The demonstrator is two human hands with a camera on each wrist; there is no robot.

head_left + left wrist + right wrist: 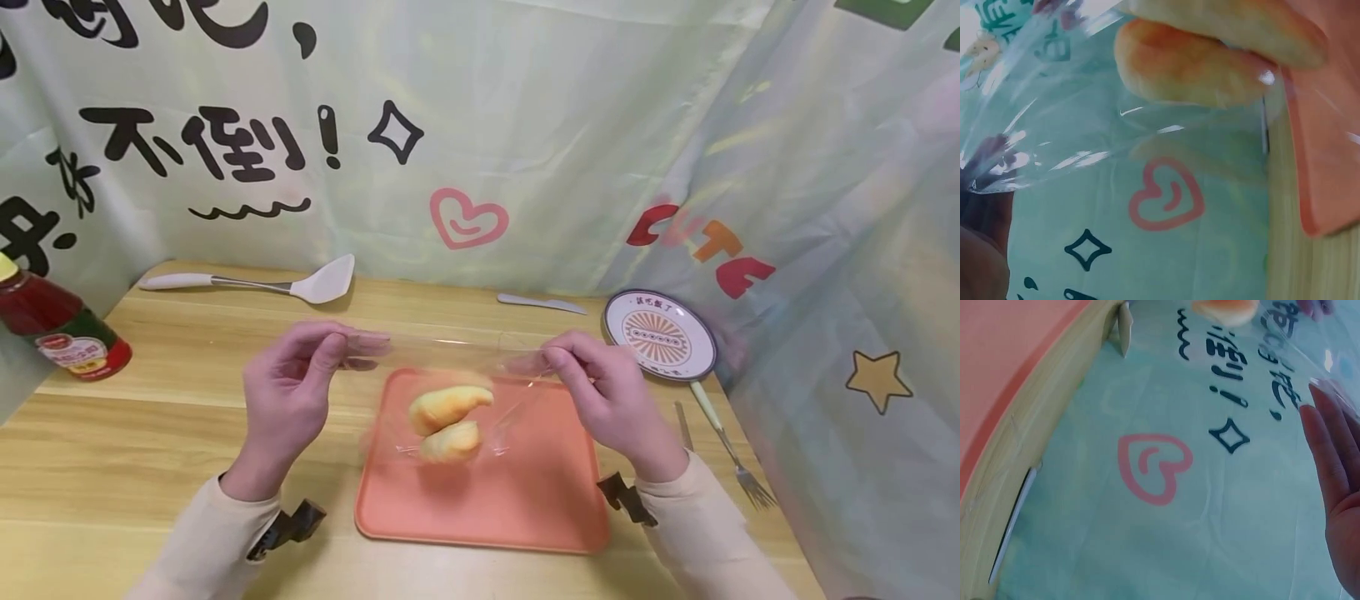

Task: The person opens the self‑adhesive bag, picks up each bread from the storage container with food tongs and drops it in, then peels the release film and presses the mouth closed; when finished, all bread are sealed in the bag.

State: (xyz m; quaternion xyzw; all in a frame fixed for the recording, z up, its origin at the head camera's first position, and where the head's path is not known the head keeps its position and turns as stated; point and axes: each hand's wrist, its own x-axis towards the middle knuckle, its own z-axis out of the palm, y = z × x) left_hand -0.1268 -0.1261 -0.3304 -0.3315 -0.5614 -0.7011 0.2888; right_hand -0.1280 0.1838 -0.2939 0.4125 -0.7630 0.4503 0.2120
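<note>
A clear plastic bag (442, 354) is stretched by its upper edge between two hands. My left hand (288, 387) pinches its left corner between thumb and fingers, and at the right corner my right hand (611, 396) does likewise. Fingertips of both hands show through the film. Low in the bag lie two golden bread rolls, the upper roll (450, 407) resting against the lower roll (452, 443). They hang over an orange-pink tray (525, 508) on the table. In the left wrist view the film (1072, 150) spreads wide beside the rolls.
A white spatula (322, 282) and a table knife (542, 303) lie along the back. At the right are a patterned plate (660, 333) and a fork (738, 467). A red sauce bottle (63, 325) stands at the left. Printed cloth (525, 125) walls the table.
</note>
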